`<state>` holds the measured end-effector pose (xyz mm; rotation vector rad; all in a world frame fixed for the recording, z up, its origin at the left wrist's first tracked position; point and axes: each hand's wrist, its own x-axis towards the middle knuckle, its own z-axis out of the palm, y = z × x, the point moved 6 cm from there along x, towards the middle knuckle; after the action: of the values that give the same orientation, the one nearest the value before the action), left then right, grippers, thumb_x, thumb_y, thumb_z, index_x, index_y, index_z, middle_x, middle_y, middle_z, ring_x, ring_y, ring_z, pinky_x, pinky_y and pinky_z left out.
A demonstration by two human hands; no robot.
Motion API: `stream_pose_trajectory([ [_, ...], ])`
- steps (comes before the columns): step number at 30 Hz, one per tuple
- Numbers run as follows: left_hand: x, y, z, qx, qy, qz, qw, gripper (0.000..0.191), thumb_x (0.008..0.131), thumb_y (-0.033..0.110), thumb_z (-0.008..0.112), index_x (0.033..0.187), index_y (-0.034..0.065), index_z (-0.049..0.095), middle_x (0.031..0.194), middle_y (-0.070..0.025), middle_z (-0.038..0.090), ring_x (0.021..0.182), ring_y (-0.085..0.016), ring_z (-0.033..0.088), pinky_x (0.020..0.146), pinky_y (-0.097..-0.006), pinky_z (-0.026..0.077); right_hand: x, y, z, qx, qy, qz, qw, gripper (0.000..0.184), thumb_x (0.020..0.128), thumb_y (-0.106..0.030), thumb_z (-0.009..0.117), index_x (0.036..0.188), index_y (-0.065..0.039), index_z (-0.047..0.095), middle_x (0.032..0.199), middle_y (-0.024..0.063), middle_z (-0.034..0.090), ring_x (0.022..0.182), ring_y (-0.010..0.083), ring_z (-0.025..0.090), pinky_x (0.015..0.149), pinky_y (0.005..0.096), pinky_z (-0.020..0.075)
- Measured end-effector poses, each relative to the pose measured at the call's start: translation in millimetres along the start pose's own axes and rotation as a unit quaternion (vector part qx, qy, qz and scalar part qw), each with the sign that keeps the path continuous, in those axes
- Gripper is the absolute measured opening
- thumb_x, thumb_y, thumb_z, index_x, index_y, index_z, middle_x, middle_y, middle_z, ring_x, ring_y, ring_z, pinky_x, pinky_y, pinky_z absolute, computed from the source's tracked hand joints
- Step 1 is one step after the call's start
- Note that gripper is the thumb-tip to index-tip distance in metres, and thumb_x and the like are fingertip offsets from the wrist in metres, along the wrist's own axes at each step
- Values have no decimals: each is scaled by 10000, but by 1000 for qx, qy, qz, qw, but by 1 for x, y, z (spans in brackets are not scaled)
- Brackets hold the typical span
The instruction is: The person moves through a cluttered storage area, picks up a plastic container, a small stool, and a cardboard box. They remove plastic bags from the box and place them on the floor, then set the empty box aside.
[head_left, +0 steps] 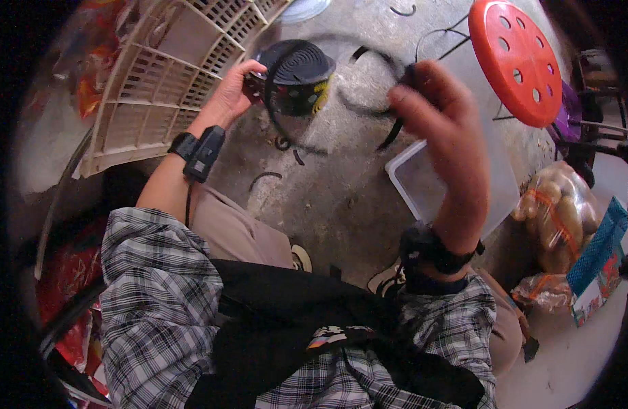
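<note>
A round black container [307, 57], its face marked with concentric rings and its side glossy with yellow patches, is in front of me. My left hand [238, 88] grips its left edge, where the fingers are partly hidden. To the right, my right hand [436, 102] is raised and blurred by motion, pinching a dark end of a black flexible strip [274, 115]. Loose loops of that strip curl between the hands, passing in front of the container. How the strip joins the container cannot be made out.
Short black strip offcuts [265, 177] lie on the concrete floor [324, 204]. A cream plastic crate [155, 105] leans at left. At right are a translucent lid [413, 174], a red stool [515, 61] and a bulging clear plastic bag [559, 214].
</note>
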<state>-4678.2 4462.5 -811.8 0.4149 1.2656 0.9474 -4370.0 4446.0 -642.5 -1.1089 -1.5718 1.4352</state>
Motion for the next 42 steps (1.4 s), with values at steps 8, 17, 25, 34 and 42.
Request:
stream_pose_trajectory([
  [8,-11,-3,11,-46,-42,20,998,91,744,85,650,803,109,584,795,-27,605,758,-175,581,762,-358,472,81,77,26,-127,89,27,987,289,804,-218,639,825,64,575,765,206,639,718,317,627,680,414,495],
  [17,-10,-3,4,-43,-67,25,997,86,743,88,649,806,56,599,819,-62,632,766,-211,620,759,-405,515,99,85,74,-349,24,-32,936,343,831,-266,671,834,72,614,771,217,655,741,351,650,671,417,504],
  [25,-6,2,5,-87,-46,58,993,174,765,167,644,907,77,600,891,-60,607,851,-224,594,833,-414,492,46,8,68,-188,-11,-188,964,207,870,-150,658,994,13,637,813,111,660,793,187,659,709,325,523],
  [34,1,6,-11,-96,14,88,991,290,796,265,650,980,40,630,957,-101,661,872,-255,632,839,-440,502,-1,198,225,-412,-243,24,878,419,765,-176,695,1154,-98,559,1325,147,507,1191,395,500,816,463,512],
  [42,-14,6,-15,-67,18,78,995,244,787,281,658,912,71,649,908,-56,670,841,-229,628,793,-455,489,-44,261,230,-444,-144,-129,875,370,726,-88,626,1091,-144,613,1290,113,517,1135,340,474,932,399,443],
])
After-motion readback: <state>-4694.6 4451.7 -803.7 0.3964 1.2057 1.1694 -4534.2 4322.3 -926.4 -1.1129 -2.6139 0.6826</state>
